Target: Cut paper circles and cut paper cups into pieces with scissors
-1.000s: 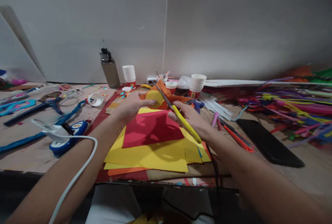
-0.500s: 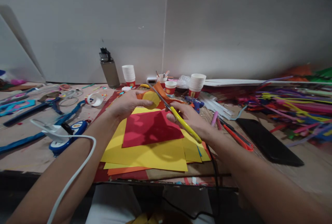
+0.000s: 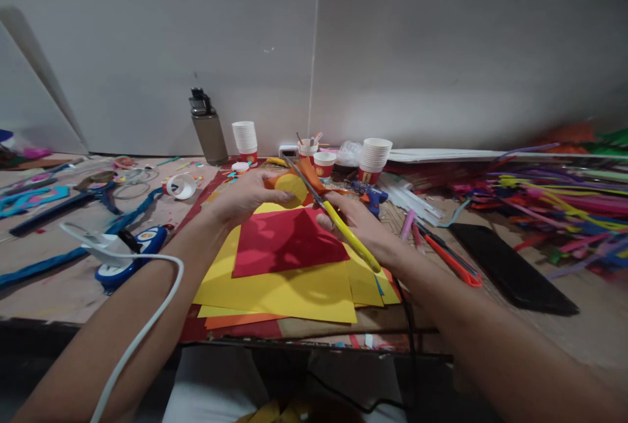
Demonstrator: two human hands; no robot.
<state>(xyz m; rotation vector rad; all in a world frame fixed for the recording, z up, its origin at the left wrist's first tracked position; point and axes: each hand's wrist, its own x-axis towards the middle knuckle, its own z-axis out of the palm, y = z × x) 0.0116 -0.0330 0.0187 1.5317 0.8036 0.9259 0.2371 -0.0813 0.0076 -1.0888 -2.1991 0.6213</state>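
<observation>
Between the thumb and fingers of my left hand (image 3: 248, 197) is a yellow paper disc (image 3: 291, 189), laid against a piece of orange paper (image 3: 311, 169). My right hand (image 3: 356, 217) grips yellow-handled scissors (image 3: 346, 230), whose blades point up and left across the orange paper beside the disc. Below both hands lies a red sheet (image 3: 289, 243) on top of yellow sheets (image 3: 275, 299). An orange sheet (image 3: 245, 322) peeks out at the front of the stack.
Paper cups (image 3: 375, 160) and a dark bottle (image 3: 210, 132) stand along the back. A blue power strip (image 3: 151, 238) with a white cable lies left. To the right are a black phone-like slab (image 3: 513, 269), an orange-handled tool (image 3: 454, 263) and many coloured pipe cleaners (image 3: 564, 204).
My left hand and the yellow disc have shifted slightly right, closer to the scissor blades. The camera view has moved a little; the stack of sheets lies as before.
</observation>
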